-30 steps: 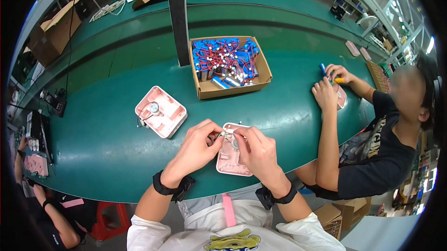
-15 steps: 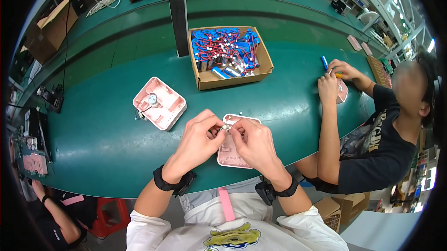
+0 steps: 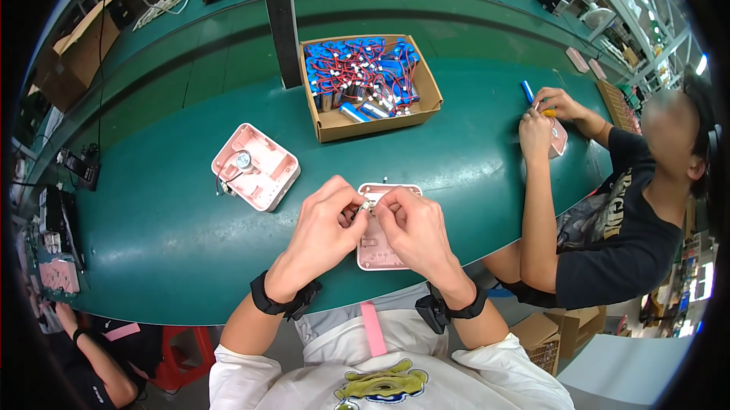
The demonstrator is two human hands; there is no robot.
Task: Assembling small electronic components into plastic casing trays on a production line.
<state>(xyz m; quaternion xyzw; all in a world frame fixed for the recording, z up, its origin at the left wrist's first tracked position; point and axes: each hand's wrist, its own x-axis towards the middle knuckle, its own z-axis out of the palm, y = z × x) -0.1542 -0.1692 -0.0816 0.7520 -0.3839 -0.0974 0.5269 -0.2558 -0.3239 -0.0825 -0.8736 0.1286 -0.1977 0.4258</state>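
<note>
My left hand (image 3: 325,218) and my right hand (image 3: 417,226) meet at the near middle of the table, fingertips pinched together on a small whitish part (image 3: 368,205) that looks like a plug connector. Fingers cover much of it. Directly below them a shallow pink casing half (image 3: 378,258) with a white rim lies inside up, partly hidden by my right hand. To the left sits a deeper pink casing half (image 3: 283,182), open upward, with a round silver component (image 3: 243,160) and dark wires inside.
Beyond my hands stands a cardboard box (image 3: 365,130) of blue battery packs with red and black leads. A dark post (image 3: 280,22) rises beside it. At the right a co-worker (image 3: 631,220) handles another pink part (image 3: 559,140). Electronic equipment (image 3: 57,220) stands at the left edge.
The view has shifted slightly, so the box and casings appear a little further left and higher. My hands keep their pinch on the small part with hardly any movement.
</note>
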